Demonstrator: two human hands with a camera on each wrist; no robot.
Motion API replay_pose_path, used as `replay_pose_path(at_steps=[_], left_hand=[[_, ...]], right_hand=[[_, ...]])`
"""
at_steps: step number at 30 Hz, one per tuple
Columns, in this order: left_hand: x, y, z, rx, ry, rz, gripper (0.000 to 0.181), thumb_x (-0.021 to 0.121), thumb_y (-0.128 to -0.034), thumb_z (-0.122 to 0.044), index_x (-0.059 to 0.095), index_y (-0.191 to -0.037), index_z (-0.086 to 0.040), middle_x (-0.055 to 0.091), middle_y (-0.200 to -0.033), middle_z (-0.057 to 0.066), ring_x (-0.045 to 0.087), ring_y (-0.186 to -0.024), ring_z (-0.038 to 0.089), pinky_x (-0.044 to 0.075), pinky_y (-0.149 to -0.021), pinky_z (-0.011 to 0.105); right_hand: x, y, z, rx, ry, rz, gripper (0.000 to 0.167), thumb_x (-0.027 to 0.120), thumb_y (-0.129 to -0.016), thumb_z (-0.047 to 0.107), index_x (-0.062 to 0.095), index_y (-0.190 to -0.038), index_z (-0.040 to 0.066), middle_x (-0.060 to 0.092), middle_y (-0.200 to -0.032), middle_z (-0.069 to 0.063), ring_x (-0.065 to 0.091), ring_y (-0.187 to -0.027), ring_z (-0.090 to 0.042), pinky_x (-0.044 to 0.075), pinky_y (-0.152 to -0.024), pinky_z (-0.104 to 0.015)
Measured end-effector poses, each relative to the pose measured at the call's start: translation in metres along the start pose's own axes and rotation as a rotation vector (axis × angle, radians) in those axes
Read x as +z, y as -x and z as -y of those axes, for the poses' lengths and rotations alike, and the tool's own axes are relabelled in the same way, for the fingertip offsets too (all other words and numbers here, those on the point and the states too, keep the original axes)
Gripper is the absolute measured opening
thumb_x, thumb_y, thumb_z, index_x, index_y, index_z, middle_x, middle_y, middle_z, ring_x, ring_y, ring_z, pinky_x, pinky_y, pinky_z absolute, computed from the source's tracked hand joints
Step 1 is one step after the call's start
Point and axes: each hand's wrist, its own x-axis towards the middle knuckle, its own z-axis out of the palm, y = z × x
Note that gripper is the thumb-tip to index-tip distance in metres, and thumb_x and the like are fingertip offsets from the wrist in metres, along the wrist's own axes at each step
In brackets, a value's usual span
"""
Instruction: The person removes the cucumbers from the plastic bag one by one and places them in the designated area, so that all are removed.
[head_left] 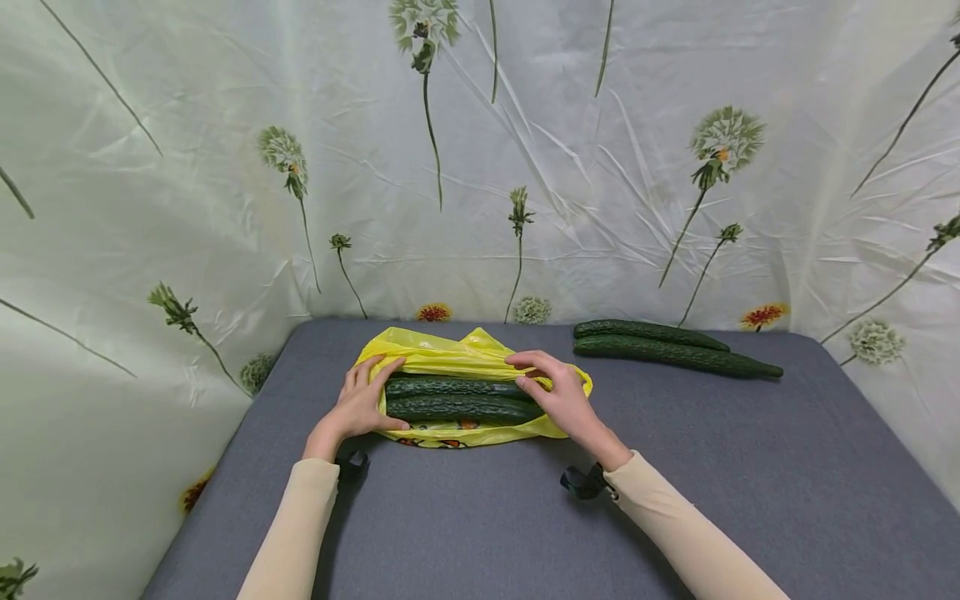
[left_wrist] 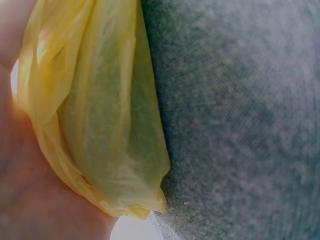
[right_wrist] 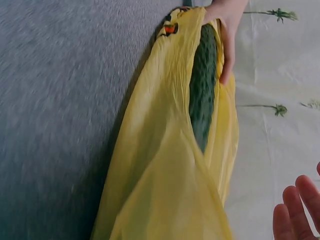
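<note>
Below centre, print (head_left: 448,443) too small to make out marks the near edge of the yellow bag (head_left: 442,363). Inside, two cucumbers (head_left: 459,407) lie between the left hand (head_left: 365,402), fingers wide, and the right hand (head_left: 557,392), thumb narrowly parted. Right of centre, farther: two more (head_left: 667,353).

Cucumber (right_wrist: 202,95) inside gaping yellow bag (right_wrist: 142,130), grey cloth (right_wrist: 60,110) beneath.
</note>
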Motion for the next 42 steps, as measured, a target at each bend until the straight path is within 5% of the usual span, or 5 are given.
replay_pose_path(at_steps=[13,42], left_hand=[[0.0,0.002,-0.002,-0.005,0.004,0.002,0.102,0.087,-0.0684,-0.034,0.03,-0.15,-0.016,0.01,-0.152,0.021,0.003,-0.136,0.047,0.018,-0.097,0.073],[-0.002,0.001,0.0,0.004,0.029,0.018,0.102,0.087,-0.0685,-0.035,0.029,-0.151,-0.016,0.008,-0.152,0.022,0.003,-0.135,0.048,0.023,-0.094,0.073]], right_hand=[[0.036,-0.006,-0.01,-0.001,0.017,0.037,0.031,0.063,-0.089,-0.004,0.065,-0.119,0.004,0.063,-0.115,-0.009,0.059,-0.104,-0.027,0.049,-0.084,-0.042],[0.062,-0.005,-0.023,0.091,0.005,0.148,0.033,0.066,-0.088,0.0,0.064,-0.121,0.005,0.062,-0.12,-0.009,0.056,-0.111,-0.026,0.044,-0.093,-0.044]])
